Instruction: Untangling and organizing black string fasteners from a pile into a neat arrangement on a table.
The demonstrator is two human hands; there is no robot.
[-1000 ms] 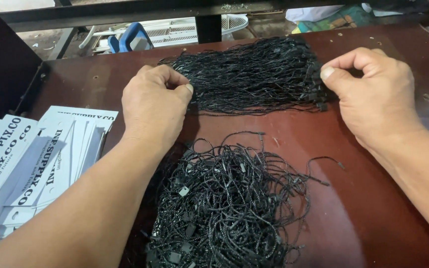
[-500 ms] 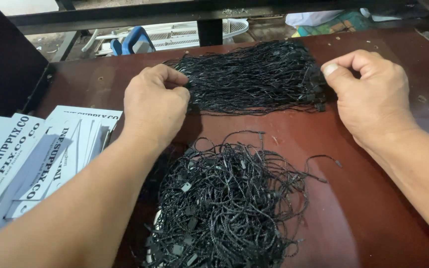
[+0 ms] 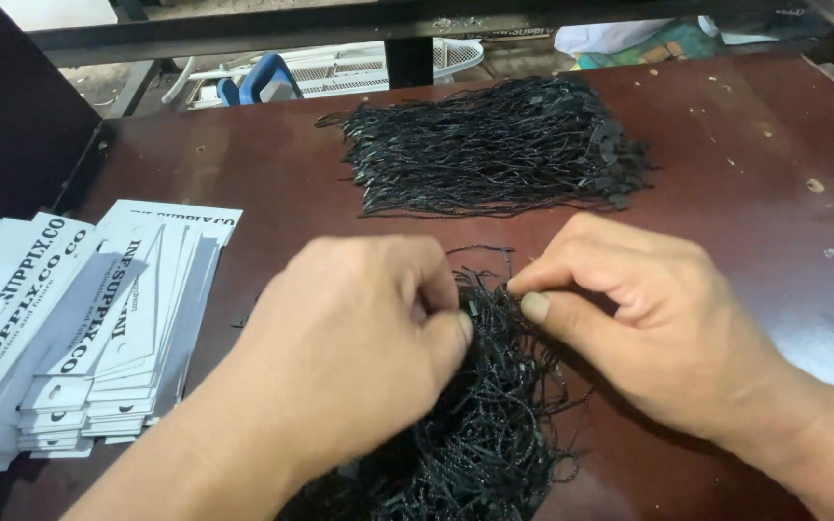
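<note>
Both hands, left (image 3: 359,338) and right (image 3: 649,318), have been moved from the far straightened black cord bundle (image 3: 494,145) to the near tangled black cord heap (image 3: 494,405), strands pinched in each grip.

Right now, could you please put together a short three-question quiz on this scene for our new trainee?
1. True or false: both hands are at the near tangled pile of black strings.
2. Which lies farther from the person: A) the straightened bundle of black strings, B) the tangled pile?
3. On which side of the brown table do the white paper tags lie?

Key: 1. True: the left hand and right hand pinch strands there. 2. A. 3. The person's left.
</note>
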